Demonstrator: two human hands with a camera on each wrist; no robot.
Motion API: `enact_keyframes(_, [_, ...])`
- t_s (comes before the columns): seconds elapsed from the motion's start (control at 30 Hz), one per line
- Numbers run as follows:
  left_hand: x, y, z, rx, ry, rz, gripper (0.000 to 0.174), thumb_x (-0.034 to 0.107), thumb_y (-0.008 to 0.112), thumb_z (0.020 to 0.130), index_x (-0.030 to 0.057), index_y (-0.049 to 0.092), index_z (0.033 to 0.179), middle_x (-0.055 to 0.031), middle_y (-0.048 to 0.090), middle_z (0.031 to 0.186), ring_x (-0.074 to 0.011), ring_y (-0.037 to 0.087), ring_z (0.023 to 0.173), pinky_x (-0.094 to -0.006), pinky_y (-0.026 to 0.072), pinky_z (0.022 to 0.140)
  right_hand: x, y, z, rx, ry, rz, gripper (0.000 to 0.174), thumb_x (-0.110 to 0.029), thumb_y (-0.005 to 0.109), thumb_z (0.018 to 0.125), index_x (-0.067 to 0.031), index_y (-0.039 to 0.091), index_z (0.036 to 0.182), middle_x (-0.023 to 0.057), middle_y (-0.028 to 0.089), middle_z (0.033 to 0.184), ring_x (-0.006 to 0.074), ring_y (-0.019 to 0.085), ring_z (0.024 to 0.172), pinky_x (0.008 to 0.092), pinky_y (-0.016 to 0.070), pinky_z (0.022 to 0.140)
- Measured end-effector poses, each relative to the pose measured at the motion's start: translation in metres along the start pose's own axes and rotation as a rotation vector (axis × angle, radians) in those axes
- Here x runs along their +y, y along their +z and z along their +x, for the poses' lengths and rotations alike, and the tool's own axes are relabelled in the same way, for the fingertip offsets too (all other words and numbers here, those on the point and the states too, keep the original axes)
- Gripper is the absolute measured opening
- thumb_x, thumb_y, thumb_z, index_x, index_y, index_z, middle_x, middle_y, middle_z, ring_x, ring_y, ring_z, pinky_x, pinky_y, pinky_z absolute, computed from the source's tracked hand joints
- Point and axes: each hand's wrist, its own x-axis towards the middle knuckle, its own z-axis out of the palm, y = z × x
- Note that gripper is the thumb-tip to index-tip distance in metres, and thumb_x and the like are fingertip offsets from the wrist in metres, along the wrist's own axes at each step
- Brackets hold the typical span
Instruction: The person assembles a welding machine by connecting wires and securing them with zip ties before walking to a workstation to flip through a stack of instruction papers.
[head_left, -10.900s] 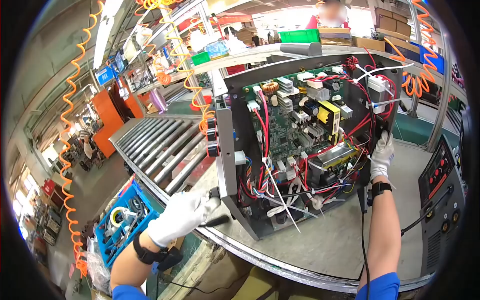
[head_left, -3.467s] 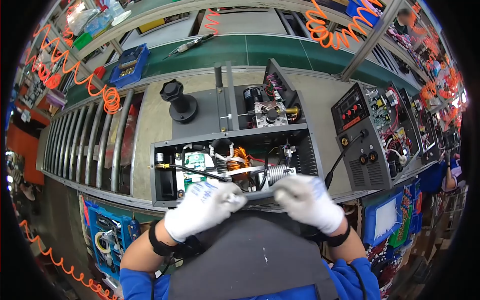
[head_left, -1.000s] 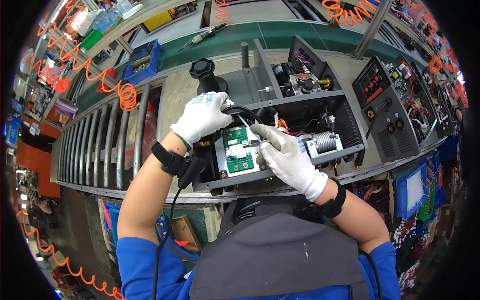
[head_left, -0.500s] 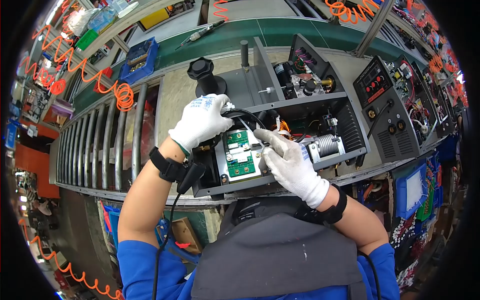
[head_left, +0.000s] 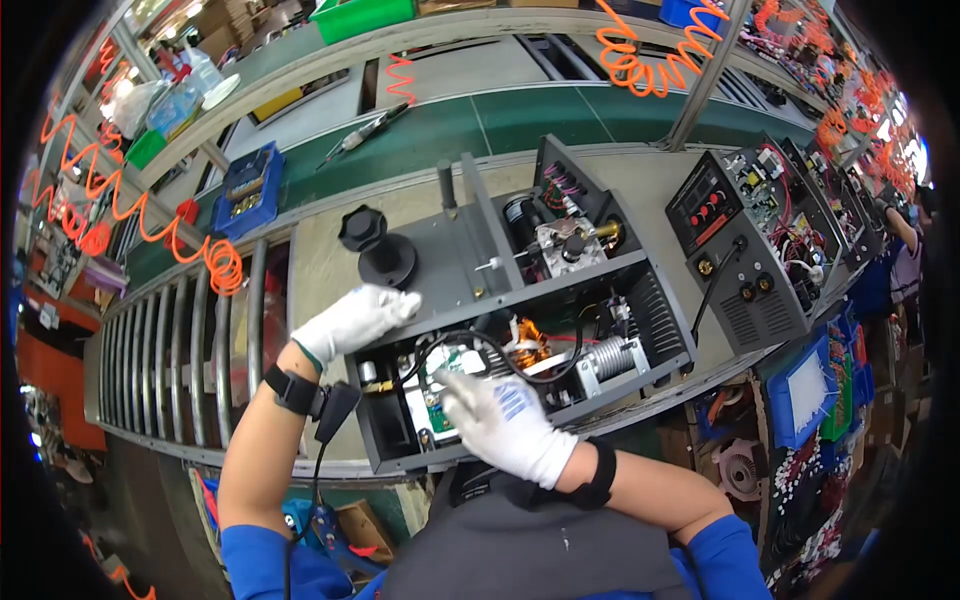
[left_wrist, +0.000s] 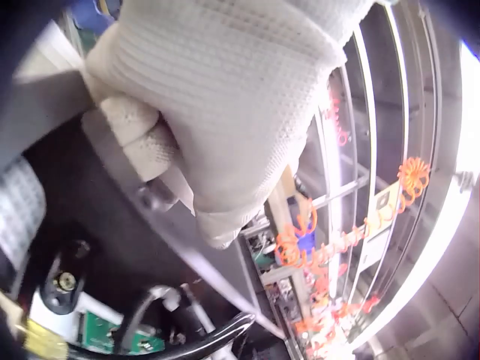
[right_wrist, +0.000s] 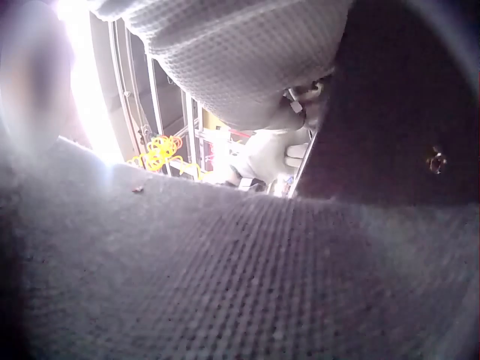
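Observation:
A dark metal machine case (head_left: 635,375) lies on its side on the bench, its open compartment facing up. Inside are a green circuit board (head_left: 436,414), a copper-wound coil (head_left: 530,342), a ribbed metal coil (head_left: 612,360) and a loose looping black cable (head_left: 545,379). My gloved left hand (head_left: 355,322) is at the back-left rim with its fingers bent. In the left wrist view those fingers overlap the rim; I cannot tell whether they grip it. My gloved right hand (head_left: 505,425) reaches over the front wall, fingers extended and overlapping the green board.
A black knobbed spindle (head_left: 378,245) stands behind the left hand. Roller rails (head_left: 190,350) lie left, a similar opened machine (head_left: 735,250) stands right. Farther back are a blue parts bin (head_left: 250,190) and a handheld air tool (head_left: 362,132). Orange coiled hoses (head_left: 220,265) hang around.
The case first stood upright, then lay on its side. My left hand has left the black cable, which now loops loosely. My right hand has shifted left over the board.

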Motion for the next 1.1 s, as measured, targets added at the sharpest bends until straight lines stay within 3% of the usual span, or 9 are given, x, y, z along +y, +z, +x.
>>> enact_keyframes(0.07, [0.024, -0.004, -0.001, -0.115, -0.185, 0.038, 0.051, 0.048, 0.056, 0.096, 0.0005, 0.054, 0.076, -0.0007, 0.048, 0.066, -0.0115, 0.039, 0.067, -0.0316, 0.0394, 0.062, 0.002, 0.005, 0.003, -0.064, -0.07, -0.028, 0.05, -0.028, 0.054, 0.093, 0.0002, 0.049, 0.134, 0.0209, 0.067, 0.105, 0.0335, 0.068, 0.089, 0.0404, 0.0538, 0.081])
enact_keyframes(0.2, [0.02, -0.007, 0.015, -0.269, -0.07, -0.224, 0.031, 0.028, 0.061, 0.096, -0.0021, 0.067, 0.104, -0.0015, 0.062, 0.085, -0.0081, 0.051, 0.079, -0.0269, 0.0449, 0.074, 0.008, 0.011, 0.004, -0.165, -0.172, -0.061, 0.065, -0.023, 0.061, 0.088, 0.0085, 0.036, 0.139, 0.0253, 0.058, 0.123, 0.0334, 0.064, 0.102, 0.0402, 0.0502, 0.088])
enact_keyframes(0.27, [0.018, -0.006, 0.02, -0.293, -0.073, -0.246, 0.028, 0.026, 0.062, 0.095, -0.0018, 0.065, 0.097, 0.0, 0.058, 0.081, -0.0076, 0.048, 0.076, -0.027, 0.0437, 0.072, 0.017, 0.022, 0.002, -0.007, -0.278, -0.097, 0.061, -0.019, 0.06, 0.088, 0.0073, 0.039, 0.138, 0.0234, 0.061, 0.119, 0.0326, 0.066, 0.096, 0.0398, 0.0522, 0.084])
enact_keyframes(0.37, [0.019, -0.009, 0.026, -0.329, -0.102, -0.302, 0.026, 0.024, 0.064, 0.094, -0.0003, 0.06, 0.085, 0.0024, 0.049, 0.074, -0.0065, 0.044, 0.072, -0.0268, 0.0409, 0.066, 0.01, 0.001, 0.013, -0.153, -0.203, -0.041, 0.054, -0.015, 0.059, 0.088, 0.0057, 0.043, 0.136, 0.0204, 0.065, 0.111, 0.0313, 0.068, 0.088, 0.0387, 0.0537, 0.078])
enact_keyframes(0.43, [0.027, -0.007, 0.025, -0.314, -0.204, -0.43, 0.024, 0.02, 0.066, 0.091, 0.0021, 0.056, 0.079, 0.0037, 0.047, 0.071, -0.0052, 0.041, 0.07, -0.0255, 0.0379, 0.061, 0.015, -0.001, 0.016, 0.016, -0.277, -0.001, 0.042, -0.012, 0.057, 0.089, 0.0001, 0.055, 0.129, 0.0138, 0.07, 0.095, 0.0279, 0.068, 0.081, 0.0369, 0.0532, 0.072])
enact_keyframes(0.63, [0.013, 0.001, 0.038, -0.095, -0.19, -0.203, 0.015, 0.014, 0.07, 0.087, 0.0003, 0.064, 0.087, 0.0018, 0.058, 0.072, -0.0043, 0.05, 0.068, -0.0243, 0.0427, 0.06, 0.022, -0.03, 0.041, 0.154, -0.214, 0.141, 0.022, -0.006, 0.065, 0.083, -0.0063, 0.069, 0.105, 0.0091, 0.065, 0.074, 0.027, 0.065, 0.065, 0.0363, 0.052, 0.059])
enact_keyframes(0.8, [0.013, -0.003, 0.033, -0.066, -0.251, -0.403, 0.011, 0.011, 0.071, 0.087, 0.0016, 0.066, 0.089, 0.0041, 0.06, 0.073, -0.0027, 0.05, 0.065, -0.0219, 0.0409, 0.056, 0.009, -0.04, 0.062, 0.136, -0.187, -0.008, 0.018, -0.009, 0.066, 0.085, -0.0043, 0.07, 0.102, 0.0109, 0.065, 0.084, 0.0286, 0.064, 0.077, 0.0355, 0.0514, 0.067])
enact_keyframes(0.87, [-0.002, 0.002, 0.033, -0.156, -0.088, -0.664, 0.011, 0.01, 0.072, 0.087, 0.0022, 0.068, 0.093, 0.0054, 0.059, 0.075, -0.0007, 0.048, 0.063, -0.0205, 0.039, 0.053, 0.009, -0.041, 0.067, 0.129, -0.165, 0.035, 0.019, -0.01, 0.066, 0.086, -0.0036, 0.069, 0.103, 0.0116, 0.065, 0.087, 0.0282, 0.064, 0.078, 0.0344, 0.051, 0.068])
enact_keyframes(1.1, [-0.001, -0.022, 0.041, -0.489, 0.005, -0.674, 0.022, 0.018, 0.065, 0.092, 0.0014, 0.07, 0.105, 0.0048, 0.06, 0.073, -0.0016, 0.042, 0.057, -0.0207, 0.0364, 0.049, 0.007, -0.049, 0.073, -0.029, 0.453, 0.864, 0.024, -0.009, 0.06, 0.095, 0.0078, 0.066, 0.111, 0.0031, 0.066, 0.092, 0.0068, 0.059, 0.08, 0.0213, 0.0487, 0.069])
